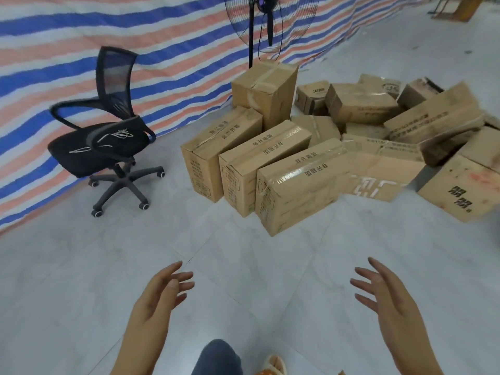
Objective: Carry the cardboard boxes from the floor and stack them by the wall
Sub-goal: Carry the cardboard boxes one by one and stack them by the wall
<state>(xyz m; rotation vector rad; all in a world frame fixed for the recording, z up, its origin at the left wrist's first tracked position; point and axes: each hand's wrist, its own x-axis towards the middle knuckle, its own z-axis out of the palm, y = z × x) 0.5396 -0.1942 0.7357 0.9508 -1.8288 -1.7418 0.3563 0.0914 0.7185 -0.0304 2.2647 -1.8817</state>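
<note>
Several brown cardboard boxes lie in a loose heap on the grey tiled floor. Three long taped boxes sit side by side at the front: the nearest box (295,190), a middle box (259,161) and a left box (219,147). A tall box (266,90) stands upright behind them by the striped tarp wall (81,44). More boxes (433,123) are jumbled to the right. My left hand (159,301) and my right hand (387,299) are held out low in front of me with fingers spread, holding nothing, well short of the nearest box.
A black mesh office chair (105,136) on castors stands left of the boxes near the tarp. A standing fan (267,23) rises behind the tall box. My leg (216,358) and a slipper (273,365) show at the bottom edge.
</note>
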